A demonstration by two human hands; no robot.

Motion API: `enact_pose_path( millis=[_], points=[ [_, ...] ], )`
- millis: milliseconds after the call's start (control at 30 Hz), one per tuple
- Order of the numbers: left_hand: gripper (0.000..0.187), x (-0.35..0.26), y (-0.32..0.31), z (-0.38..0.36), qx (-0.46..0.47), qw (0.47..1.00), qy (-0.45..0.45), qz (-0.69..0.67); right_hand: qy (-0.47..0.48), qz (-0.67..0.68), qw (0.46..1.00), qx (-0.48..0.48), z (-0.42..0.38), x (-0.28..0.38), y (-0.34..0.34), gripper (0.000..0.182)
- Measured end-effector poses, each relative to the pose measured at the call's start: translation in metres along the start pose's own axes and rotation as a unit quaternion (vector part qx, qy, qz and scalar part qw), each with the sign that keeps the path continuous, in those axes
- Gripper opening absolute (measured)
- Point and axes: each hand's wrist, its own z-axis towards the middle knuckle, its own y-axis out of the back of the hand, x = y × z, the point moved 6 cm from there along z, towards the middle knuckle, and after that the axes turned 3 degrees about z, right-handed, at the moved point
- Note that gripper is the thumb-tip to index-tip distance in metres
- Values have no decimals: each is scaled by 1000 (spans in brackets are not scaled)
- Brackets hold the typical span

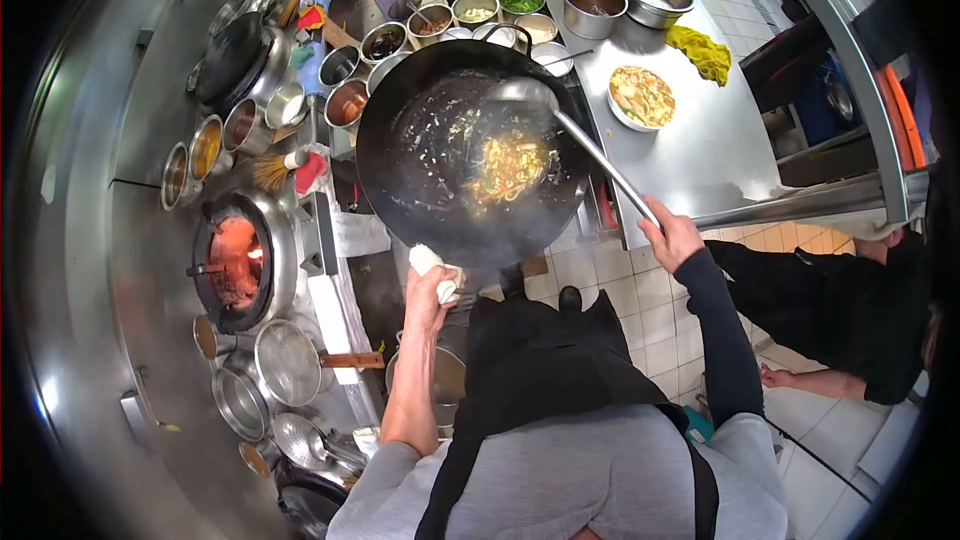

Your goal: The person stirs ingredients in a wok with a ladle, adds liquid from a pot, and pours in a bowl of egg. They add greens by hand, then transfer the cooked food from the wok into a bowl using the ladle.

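Observation:
My left hand [432, 285] is closed round a folded white cloth [428, 262] at the near rim of a large black wok [400, 190]. In the wok lies a small heap of noodles [510, 168] with sauce, and bits of food cling to its dark inner wall. My right hand [672, 239] grips the long metal handle of a wok ladle [610, 168]. The ladle's head is over the wok's right side, above the noodles. Steam blurs part of the wok. On the steel counter to the right stands a white bowl [640, 100] filled with noodles.
A lit burner [238, 255] glows at left. Several metal pots of ingredients [475, 10] stand beyond the wok. A strainer [288, 362] lies at lower left. The steel counter [700, 155] bears a yellow cloth [700, 52]. Another person [840, 300] is at right.

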Motion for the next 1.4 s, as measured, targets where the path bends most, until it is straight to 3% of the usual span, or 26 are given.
enact_pose_path(
  millis=[100, 200, 233, 333, 433, 567, 667, 767, 900, 1000, 1067, 1167, 1267, 1400],
  points=[
    [19, 3, -14, -11, -23, 1000, -3, 1, -23, 25, 999, -10, 6, -11, -11, 43],
    [15, 16, -26, -15, -54, 998, -9, -6, 99, 91, 991, -4, -25, -35, -43, 42],
    [14, 22, -32, -20, -67, 998, -8, -9, -149, 204, 952, 174, -49, -1, -31, 40],
    [9, 45, -50, -35, -110, 993, -25, -45, -299, 430, 788, 324, -105, 21, -55, 35],
    [7, 77, -55, -59, -158, 987, -31, -7, -316, 534, 657, 427, -128, 51, -52, 35],
    [17, 92, -59, -101, -191, 981, -22, -34, -298, 659, 442, 531, -132, 53, -50, 34],
    [16, 108, -43, -130, -190, 980, 17, -53, -278, 656, 447, 541, -134, 39, -52, 36],
    [12, 110, -33, -151, -189, 978, 14, -88, -280, 579, 575, 506, -127, 47, -71, 34],
    [11, 116, -11, -143, -191, 975, 4, -116, -296, 569, 590, 489, -123, 54, -96, 33],
    [10, 108, -2, -131, -149, 984, 28, -97, -316, 638, 553, 432, -131, 60, -91, 32],
    [12, 109, 5, -119, -155, 979, 41, -123, -317, 700, 504, 395, -134, 58, -80, 33],
    [12, 99, -1, -92, -87, 991, 35, -96, -310, 784, 444, 304, -142, 51, -49, 34],
    [14, 87, -8, -73, -53, 993, 46, -92, -254, 792, 507, 225, -134, 43, -9, 35],
    [15, 87, -19, -64, -34, 993, 52, -99, -235, 679, 688, 104, -102, 6, 28, 36]
  ],
)
